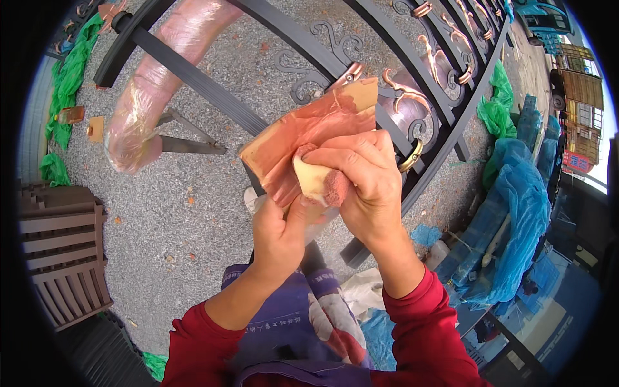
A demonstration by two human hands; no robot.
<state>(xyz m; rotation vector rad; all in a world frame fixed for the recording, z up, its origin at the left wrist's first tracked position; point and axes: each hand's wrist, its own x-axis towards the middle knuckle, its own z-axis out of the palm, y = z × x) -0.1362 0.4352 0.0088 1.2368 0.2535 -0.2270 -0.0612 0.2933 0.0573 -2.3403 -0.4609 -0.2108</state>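
Observation:
My left hand (278, 235) grips the lower edge of a creased piece of cardboard (309, 122) smeared with copper-red paint. Pinched in my right hand (364, 177) is a folded yellow sponge (311, 177), its ends stained the same copper-red; it is pressed against the cardboard. Both hands are close together in front of my body. Just beyond them lies a dark metal fence panel (309, 58) with scrollwork and copper-coloured ornaments (407, 97). A gold-coloured collar (411, 156) sits on a bar beside my right hand.
Plastic-wrapped pink rolls (138, 109) lie beneath the panel on grey gravelly ground. Brown slatted panels (64, 238) are stacked at the left. Blue plastic sheeting (516, 219) covers long pieces at the right. Green wrapping (71, 77) lies along the far left.

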